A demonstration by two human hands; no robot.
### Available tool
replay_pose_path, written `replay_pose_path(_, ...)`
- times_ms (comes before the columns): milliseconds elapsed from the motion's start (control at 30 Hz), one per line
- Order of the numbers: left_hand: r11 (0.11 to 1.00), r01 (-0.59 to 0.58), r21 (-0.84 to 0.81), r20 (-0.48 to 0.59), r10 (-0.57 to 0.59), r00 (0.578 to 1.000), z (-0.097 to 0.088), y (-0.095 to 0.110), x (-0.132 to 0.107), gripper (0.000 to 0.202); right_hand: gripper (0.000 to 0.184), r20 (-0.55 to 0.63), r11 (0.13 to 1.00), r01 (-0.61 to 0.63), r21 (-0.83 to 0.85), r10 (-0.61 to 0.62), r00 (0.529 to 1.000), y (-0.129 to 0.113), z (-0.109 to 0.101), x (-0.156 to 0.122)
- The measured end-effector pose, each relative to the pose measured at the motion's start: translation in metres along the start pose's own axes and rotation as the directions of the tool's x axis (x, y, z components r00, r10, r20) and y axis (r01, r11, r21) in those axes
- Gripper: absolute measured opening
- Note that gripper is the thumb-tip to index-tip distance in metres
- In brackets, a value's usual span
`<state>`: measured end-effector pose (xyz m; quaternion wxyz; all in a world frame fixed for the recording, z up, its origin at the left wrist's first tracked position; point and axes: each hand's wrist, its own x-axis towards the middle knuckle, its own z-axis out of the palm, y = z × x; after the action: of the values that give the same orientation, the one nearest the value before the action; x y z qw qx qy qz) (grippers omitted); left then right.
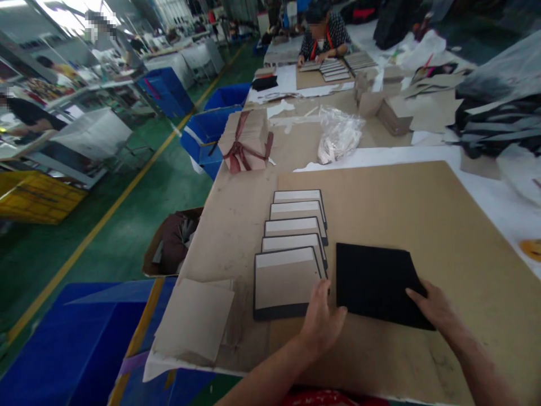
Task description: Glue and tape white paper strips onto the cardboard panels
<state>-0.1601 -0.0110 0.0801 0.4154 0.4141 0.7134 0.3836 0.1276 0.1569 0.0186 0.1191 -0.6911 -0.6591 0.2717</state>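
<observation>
A stack of black fabric-like sheets (376,285) lies on the brown board in front of me. My right hand (437,307) grips its right edge, the thumb on top and the other fingers partly hidden. Just off the left edge, my left hand (323,318) has thumb and fingers apart and holds nothing that I can see. Its fingertips are close to the nearest of several overlapping grey-beige panels (285,285), which have dark borders and a white strip along the top. These panels form a column running away from me.
Loose beige cards (194,318) are piled at the table's left front corner. Farther back are a ribbon-tied card bundle (245,138) and a clear plastic bag (340,135). Blue bins (76,338) stand left of the table. Another person (323,36) works at the far end.
</observation>
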Motion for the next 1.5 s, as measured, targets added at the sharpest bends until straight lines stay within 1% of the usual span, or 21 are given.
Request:
replay_pose_path(67, 0.990, -0.117, 0.074, -0.172, 0.129, 0.977, -0.030, -0.023, -0.015, 0.046, 0.062, -0.068, 0.984, 0.004, -0.180, -0.017, 0.998, -0.020, 0.000, -0.007)
replay_pose_path(100, 0.982, -0.122, 0.145, -0.285, 0.160, 0.945, -0.047, -0.036, -0.020, 0.041, 0.062, -0.088, 0.979, 0.039, -0.202, -0.058, 0.994, -0.037, 0.003, -0.015)
replay_pose_path(133, 0.972, -0.081, 0.221, -0.394, 0.165, 0.904, -0.064, -0.049, -0.023, 0.038, 0.060, -0.089, 0.980, 0.100, -0.170, -0.116, 0.989, -0.057, 0.008, -0.025)
replay_pose_path(167, 0.960, 0.000, 0.281, -0.494, 0.145, 0.857, -0.080, -0.063, -0.024, 0.040, 0.056, -0.039, 0.981, 0.175, -0.079, -0.178, 0.983, -0.079, 0.016, -0.037)
replay_pose_path(200, 0.944, 0.091, 0.317, -0.561, 0.109, 0.821, -0.093, -0.076, -0.024, 0.045, 0.054, 0.049, 0.975, 0.221, 0.033, -0.222, 0.974, -0.101, 0.025, -0.051)
replay_pose_path(233, 0.927, 0.171, 0.333, -0.592, 0.064, 0.804, -0.103, -0.088, -0.023, 0.051, 0.053, 0.164, 0.968, 0.215, 0.131, -0.235, 0.958, -0.123, 0.037, -0.066)
replay_pose_path(300, 0.905, 0.254, 0.342, -0.576, -0.012, 0.818, -0.114, -0.107, -0.020, 0.058, 0.055, 0.344, 0.974, 0.138, 0.180, -0.194, 0.919, -0.158, 0.062, -0.093)
replay_pose_path(400, 0.905, 0.232, 0.357, -0.507, -0.021, 0.862, -0.115, -0.121, -0.017, 0.061, 0.053, 0.397, 0.979, 0.113, 0.172, -0.174, 0.901, -0.183, 0.088, -0.122)
replay_pose_path(467, 0.909, 0.214, 0.358, -0.505, -0.004, 0.863, -0.114, -0.122, -0.016, 0.062, 0.052, 0.392, 0.981, 0.077, 0.177, -0.142, 0.909, -0.186, 0.092, -0.129)
replay_pose_path(533, 0.914, 0.221, 0.340, -0.515, -0.016, 0.857, -0.115, -0.120, -0.015, 0.062, 0.049, 0.408, 0.981, 0.005, 0.196, -0.086, 0.909, -0.187, 0.089, -0.127)
replay_pose_path(633, 0.926, 0.266, 0.270, -0.510, -0.097, 0.855, -0.123, -0.112, -0.014, 0.065, 0.040, 0.464, 0.956, -0.074, 0.283, -0.069, 0.883, -0.198, 0.084, -0.120)
replay_pose_path(733, 0.926, 0.343, 0.155, -0.491, -0.229, 0.840, -0.129, -0.104, -0.016, 0.071, 0.031, 0.469, 0.876, -0.147, 0.459, -0.098, 0.878, -0.216, 0.090, -0.113)
replay_pose_path(800, 0.925, 0.375, 0.057, -0.484, -0.303, 0.821, -0.129, -0.097, -0.021, 0.076, 0.027, 0.466, 0.750, -0.232, 0.619, -0.112, 0.878, -0.224, 0.095, -0.109)
replay_pose_path(867, 0.930, 0.367, -0.032, -0.493, -0.334, 0.803, -0.126, -0.089, -0.026, 0.078, 0.030, 0.482, 0.575, -0.331, 0.748, -0.129, 0.867, -0.222, 0.093, -0.104)
replay_pose_path(933, 0.939, 0.334, -0.084, -0.504, -0.330, 0.798, -0.122, -0.081, -0.031, 0.077, 0.036, 0.486, 0.432, -0.398, 0.809, -0.112, 0.867, -0.205, 0.080, -0.096)
replay_pose_path(1000, 0.946, 0.308, -0.102, -0.482, -0.318, 0.816, -0.119, -0.072, -0.032, 0.074, 0.040, 0.456, 0.350, -0.418, 0.838, -0.028, 0.890, -0.174, 0.058, -0.084)
replay_pose_path(1067, 0.947, 0.305, -0.103, -0.428, -0.319, 0.846, -0.116, -0.068, -0.029, 0.070, 0.045, 0.404, 0.307, -0.412, 0.858, 0.092, 0.910, -0.133, 0.033, -0.070)
replay_pose_path(1167, 0.947, 0.316, -0.054, -0.388, -0.311, 0.868, -0.115, -0.069, -0.018, 0.066, 0.048, 0.294, 0.360, -0.365, 0.859, 0.237, 0.926, -0.074, 0.004, -0.051)
replay_pose_path(1267, 0.943, 0.321, 0.086, -0.420, -0.258, 0.870, -0.117, -0.077, -0.006, 0.061, 0.051, 0.265, 0.426, -0.366, 0.827, 0.278, 0.923, -0.038, -0.007, -0.040)
replay_pose_path(1367, 0.927, 0.317, 0.202, -0.462, -0.195, 0.865, -0.119, -0.084, 0.002, 0.051, 0.051, 0.261, 0.470, -0.374, 0.799, 0.289, 0.921, -0.030, -0.004, -0.037)
replay_pose_path(1500, 0.923, 0.312, 0.223, -0.487, -0.172, 0.856, -0.119, -0.092, 0.006, 0.045, 0.050, 0.228, 0.542, -0.356, 0.761, 0.290, 0.929, -0.031, 0.002, -0.034)
